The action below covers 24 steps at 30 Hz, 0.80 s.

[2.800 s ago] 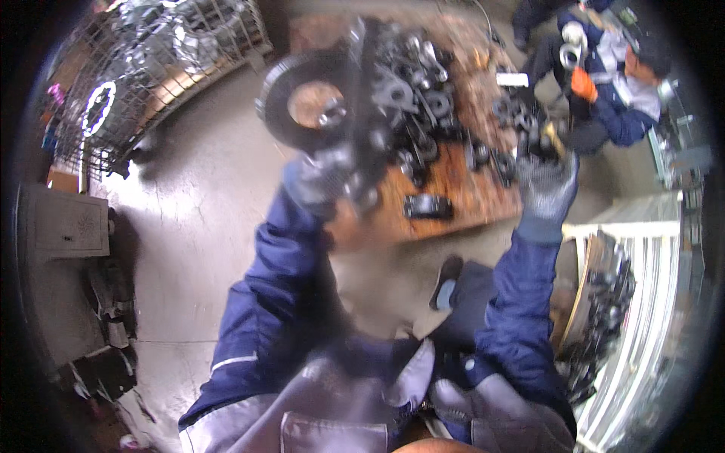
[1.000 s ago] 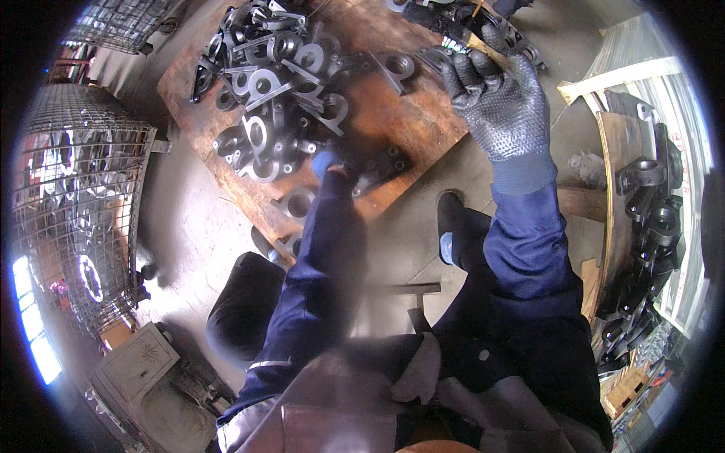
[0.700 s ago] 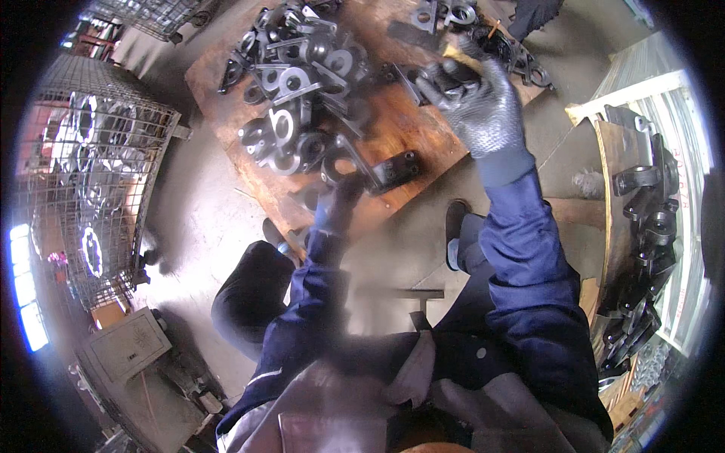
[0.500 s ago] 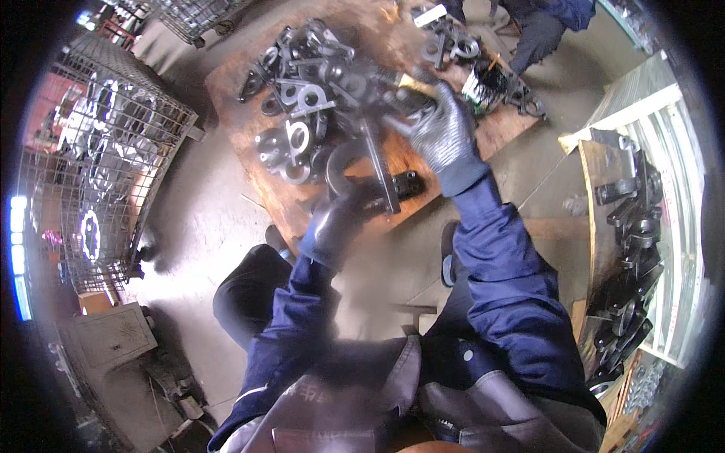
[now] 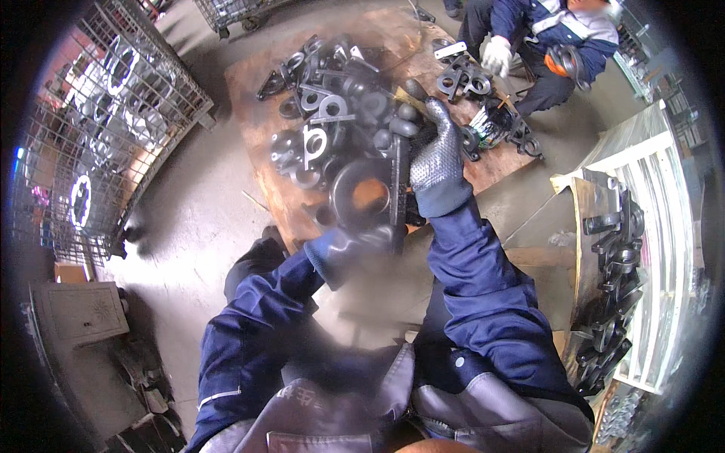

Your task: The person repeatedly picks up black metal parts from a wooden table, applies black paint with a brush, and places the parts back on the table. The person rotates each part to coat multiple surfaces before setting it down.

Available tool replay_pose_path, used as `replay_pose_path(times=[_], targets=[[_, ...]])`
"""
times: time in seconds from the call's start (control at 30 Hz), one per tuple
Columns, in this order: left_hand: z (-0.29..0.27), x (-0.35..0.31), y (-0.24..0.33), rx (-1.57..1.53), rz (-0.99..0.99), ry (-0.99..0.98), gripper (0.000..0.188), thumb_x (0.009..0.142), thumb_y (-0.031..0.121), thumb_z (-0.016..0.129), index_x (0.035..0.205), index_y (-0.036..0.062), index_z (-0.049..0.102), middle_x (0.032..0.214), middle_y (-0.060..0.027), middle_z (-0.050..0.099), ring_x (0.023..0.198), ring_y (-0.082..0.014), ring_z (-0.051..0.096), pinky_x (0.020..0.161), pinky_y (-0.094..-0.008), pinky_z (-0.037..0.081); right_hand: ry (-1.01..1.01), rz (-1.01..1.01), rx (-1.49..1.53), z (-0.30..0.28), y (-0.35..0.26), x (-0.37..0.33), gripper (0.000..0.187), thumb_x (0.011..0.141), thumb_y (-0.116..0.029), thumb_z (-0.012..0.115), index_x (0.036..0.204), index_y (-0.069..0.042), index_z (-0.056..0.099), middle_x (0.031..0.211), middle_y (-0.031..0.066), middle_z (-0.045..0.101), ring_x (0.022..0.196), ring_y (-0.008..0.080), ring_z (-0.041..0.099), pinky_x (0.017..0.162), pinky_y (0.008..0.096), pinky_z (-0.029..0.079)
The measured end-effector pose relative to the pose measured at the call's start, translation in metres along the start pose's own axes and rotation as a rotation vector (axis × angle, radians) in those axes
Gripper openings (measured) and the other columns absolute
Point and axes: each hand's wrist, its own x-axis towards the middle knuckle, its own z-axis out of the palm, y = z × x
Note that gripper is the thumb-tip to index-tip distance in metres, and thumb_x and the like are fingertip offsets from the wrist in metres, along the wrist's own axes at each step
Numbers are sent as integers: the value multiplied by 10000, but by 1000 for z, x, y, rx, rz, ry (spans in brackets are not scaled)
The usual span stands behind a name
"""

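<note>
And now the black ring (image 5: 342, 195) is turning its face up, coming off the desk (image 5: 248, 90) and closer to the right hand (image 5: 436, 157), so both hands are working together. The left hand (image 5: 353, 248) is gripping its near edge; the right fingers are curling around something yellowish (image 5: 408, 99) beyond it. Blur is smearing the left fingertips; whether the right ones are touching the ring, I'm not telling.

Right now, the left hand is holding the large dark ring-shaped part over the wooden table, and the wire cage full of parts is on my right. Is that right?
Not quite: the wire cage is on your left, as the head view shows. The left hand is holding the large dark ring-shaped part over the wooden table.
</note>
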Motion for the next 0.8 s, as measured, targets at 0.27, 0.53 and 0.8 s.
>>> replay_pose_path(times=[0.27, 0.53, 0.8], targets=[[-38, -17, -34, -310, -26, 60, 622, 873, 99, 728, 1399, 0, 412, 1286, -134, 565, 1115, -190, 586, 920, -324, 521, -73, -50, 56, 11, 9, 5, 335, 1009, -233, 484, 1280, -78, 606, 909, 105, 678, 810, 235, 649, 936, 560, 505], [-131, -35, -3, 50, 59, 707, 257, 842, 8, 701, 1086, 15, 618, 901, -49, 634, 743, -152, 626, 633, -289, 541, -52, 38, -65, 12, 5, -9, 452, 1009, -334, 491, 1331, -21, 547, 978, 227, 679, 877, 332, 679, 934, 538, 531], [-148, -32, 37, 527, 314, 770, 459, 748, -82, 636, 1200, -18, 586, 1090, -164, 605, 970, -321, 625, 821, -383, 516, -112, -190, -1279, 26, 48, -39, 412, 1039, -330, 481, 1171, 44, 590, 1041, 146, 679, 818, 223, 707, 809, 336, 572]])
